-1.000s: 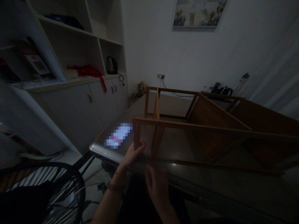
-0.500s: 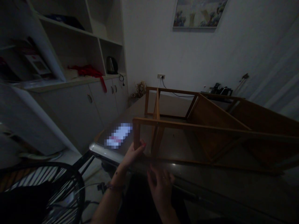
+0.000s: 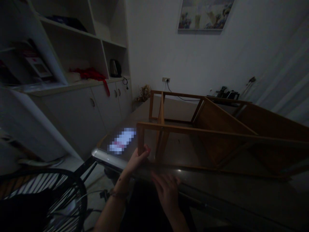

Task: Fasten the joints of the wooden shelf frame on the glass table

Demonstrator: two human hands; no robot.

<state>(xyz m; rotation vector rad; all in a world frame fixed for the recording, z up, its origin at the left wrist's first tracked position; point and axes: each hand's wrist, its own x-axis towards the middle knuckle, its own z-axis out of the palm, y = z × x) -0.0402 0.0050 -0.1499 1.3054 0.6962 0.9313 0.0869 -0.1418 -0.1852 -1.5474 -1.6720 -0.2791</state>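
Gripping the lower part of a short end post with the bare left hand point(image 3: 137, 158); wrapping the fingers around the wood, with the thumb and its red nail showing on the post's right. Belonging, that post, to a long, open, brown wooden shelf frame point(image 3: 205, 131) — lying, apparently on its side, on a smooth grey-brown tabletop point(image 3: 136, 117).

Holding the bare right hand point(image 3: 166, 190) lower and farther right, by the near table edge. Bending its fingers loosely, side by side, with the tips blurring in the dark; not being able to tell whether pinching anything or touching the edge.

Running the frame's long axis from the left hand off to the right, crosswise to both forearms. Putting the short end within the left grasp, making that hand the nearer one, in contact. Lying up and ahead of the right fingertips, with the near bottom rail passing just beyond them — not showing clearly whether meeting them.

Glowing to the left of the post, on the same tabletop: a pale, pixelated rectangular screen point(image 3: 122, 140). Standing below at the left: a round-rimmed black slatted chair point(image 3: 83, 187). Resting farther back, on a white cabinet point(image 3: 77, 109): a crumpled red cloth point(image 3: 91, 74) and a black-and-silver kettle point(image 3: 115, 68).
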